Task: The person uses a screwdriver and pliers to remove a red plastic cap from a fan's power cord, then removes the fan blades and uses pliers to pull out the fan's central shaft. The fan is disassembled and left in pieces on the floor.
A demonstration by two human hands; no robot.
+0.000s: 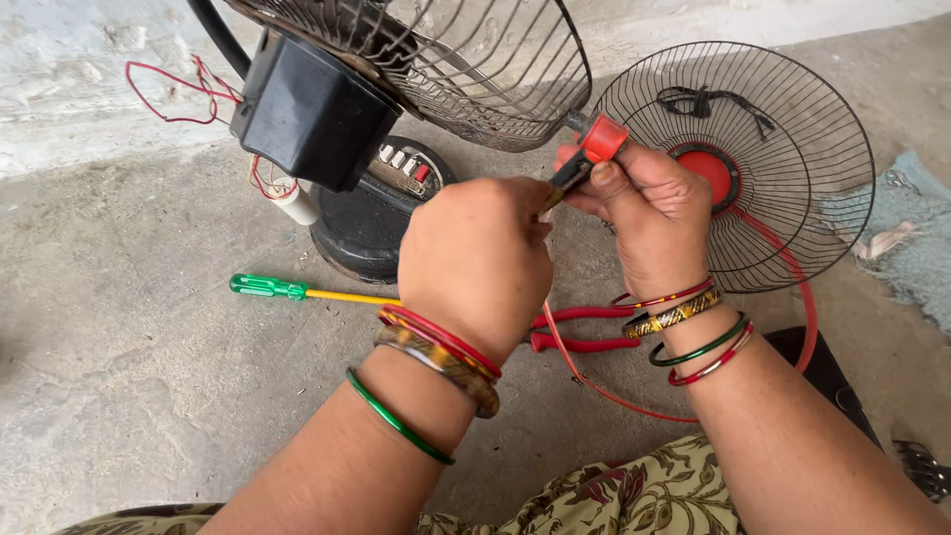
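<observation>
Right hand [649, 213]: clenched around a red-and-black screwdriver [586, 154], red cap up, the shaft angling down toward the other fist.
Left hand [477, 260]: knuckles up and closed, fingers curled under; I cannot tell what it pinches, because the back of the hand hides the spot where the tip lands.
Where the work sits: both hands meet in mid-air, just in front of the black fan base [362, 223] and just below the rear wire cage [466, 64].
Risk 1, slip: the tip points straight at the left fingers, and I judge a twist with too much push could jump it off and jab them.
Risk 2, dropped part: whatever small piece is held has no support under it; a loose pinch could send it onto the rough concrete floor [129, 376].
Risk 3, wires: bare-looking red wires [168, 94] trail from the black motor housing [312, 109], and a nudge from a forearm could tug them.
Risk 4, snagging: the bangles [441, 357] ride close to the red hoop [792, 287] lying by the front guard [743, 159].
Spare tools: green-handled screwdriver [297, 290] and red-handled pliers [580, 330] lie under the wrists, easy to knock.
</observation>
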